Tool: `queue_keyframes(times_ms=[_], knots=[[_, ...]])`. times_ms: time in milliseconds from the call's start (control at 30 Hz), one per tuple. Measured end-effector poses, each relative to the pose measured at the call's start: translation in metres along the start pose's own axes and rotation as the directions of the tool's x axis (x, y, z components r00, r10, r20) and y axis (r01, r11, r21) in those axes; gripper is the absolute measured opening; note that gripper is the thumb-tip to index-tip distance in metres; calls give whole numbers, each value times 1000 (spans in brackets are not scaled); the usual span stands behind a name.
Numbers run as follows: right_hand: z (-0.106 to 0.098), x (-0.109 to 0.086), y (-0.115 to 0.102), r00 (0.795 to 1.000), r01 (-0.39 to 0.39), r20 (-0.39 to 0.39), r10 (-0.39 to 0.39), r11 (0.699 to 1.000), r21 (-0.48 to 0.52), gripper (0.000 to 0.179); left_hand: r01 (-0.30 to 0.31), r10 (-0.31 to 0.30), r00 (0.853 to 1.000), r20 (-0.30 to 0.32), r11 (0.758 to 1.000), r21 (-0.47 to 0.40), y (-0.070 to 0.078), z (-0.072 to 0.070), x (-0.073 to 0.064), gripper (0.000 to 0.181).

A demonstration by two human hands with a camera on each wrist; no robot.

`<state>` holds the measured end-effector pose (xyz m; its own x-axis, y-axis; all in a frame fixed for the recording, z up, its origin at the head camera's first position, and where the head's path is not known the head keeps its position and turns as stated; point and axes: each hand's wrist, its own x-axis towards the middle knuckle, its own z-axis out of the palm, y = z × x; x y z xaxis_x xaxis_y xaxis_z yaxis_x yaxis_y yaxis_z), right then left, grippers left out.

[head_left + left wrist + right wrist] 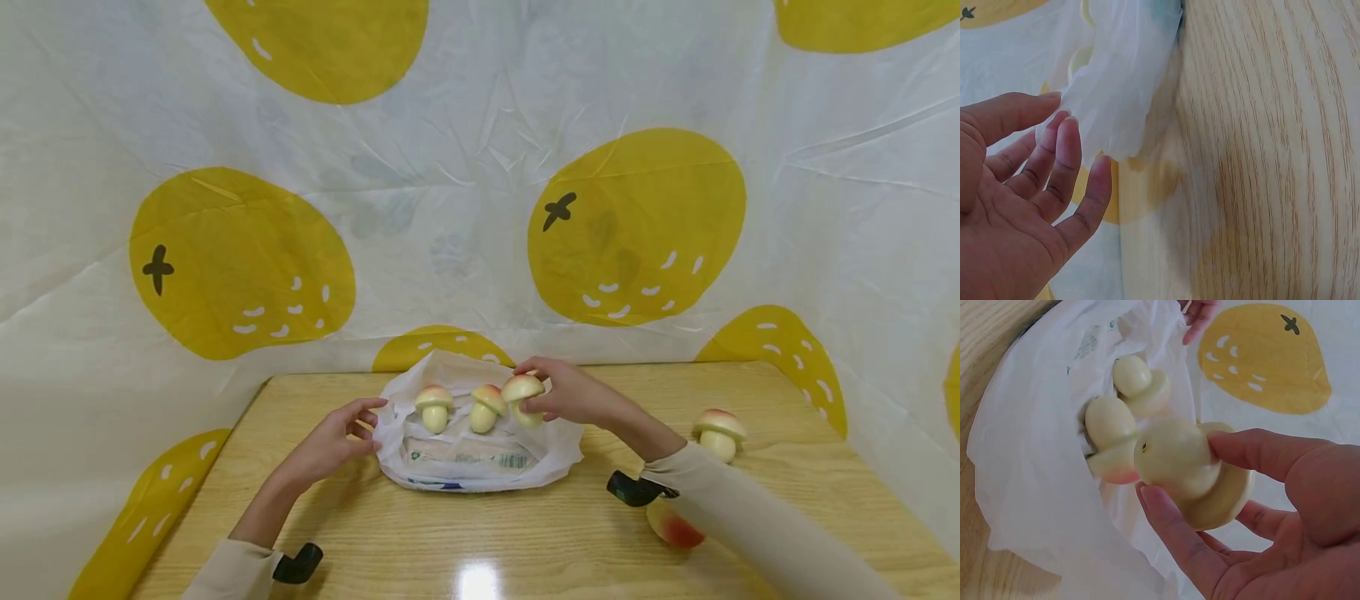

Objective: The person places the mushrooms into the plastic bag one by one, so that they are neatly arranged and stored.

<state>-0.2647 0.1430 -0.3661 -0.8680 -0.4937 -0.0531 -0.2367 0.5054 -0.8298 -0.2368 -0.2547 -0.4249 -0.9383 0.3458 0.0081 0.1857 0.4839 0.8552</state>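
Note:
An opened white plastic bag (476, 477) lies on the table with two toy mushrooms inside, a left one (434, 408) and a middle one (487, 408), both cap up. Over the bag's right part my right hand (566, 392) holds a third toy mushroom (1179, 459), cream with a reddish cap. Thumb and fingers pinch it around the stem and cap. At the bag's left edge, my left hand (335, 442) has its fingertips right at the rim, fingers loosely bent and spread. In the left wrist view, the thumb (1019, 114) overlaps the thin plastic.
Another toy mushroom (718, 435) stands on the wooden table (420, 542) to the right, beyond the right forearm. A red and yellow rounded object (675, 525) is partly hidden under the right sleeve. Behind the table hangs a white curtain (450, 233) printed with yellow fruit.

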Motion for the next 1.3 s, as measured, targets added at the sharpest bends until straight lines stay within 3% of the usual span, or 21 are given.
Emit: queue_keyframes(times_ms=[267, 900, 1300], knots=[[10, 14, 4, 998, -8, -65, -2, 989, -149, 45, 1, -1, 1000, 2, 1000, 2, 1, 1, 1, 62], [19, 37, 10, 996, -60, -84, 40, 966, -252, 52, -5, 5, 1000, -2, 1000, 13, 2, 0, 0, 61], [31, 46, 18, 992, 8, -119, -49, 946, -323, 36, -7, 7, 1000, 1, 1000, 1, 3, 0, -2, 62]])
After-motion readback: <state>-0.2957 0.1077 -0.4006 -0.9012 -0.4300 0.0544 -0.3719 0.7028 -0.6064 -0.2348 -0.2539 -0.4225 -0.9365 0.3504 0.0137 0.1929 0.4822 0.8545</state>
